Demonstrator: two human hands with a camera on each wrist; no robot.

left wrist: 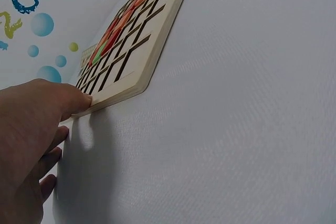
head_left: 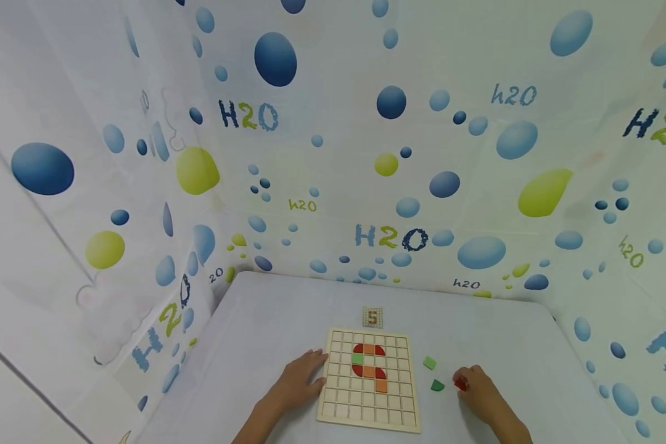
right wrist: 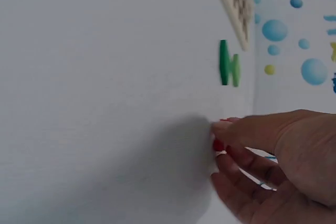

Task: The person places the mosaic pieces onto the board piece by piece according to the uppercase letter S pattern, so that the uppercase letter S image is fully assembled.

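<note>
A wooden grid board lies on the table, with red, orange and light green tiles forming a curved figure in its upper part. My left hand rests at the board's left side, fingers extended; in the left wrist view the thumb touches its edge. To the right of the board, my right hand pinches a small red tile between thumb and fingers, which partly hide its shape. Between board and right hand lie a light green square tile and a dark green rounded-corner tile.
Just behind the board lies a small pattern card showing an S-like or 5-like figure on a grid. A white cloth covers the table. Curtains printed with blue and green bubbles hang behind and at both sides.
</note>
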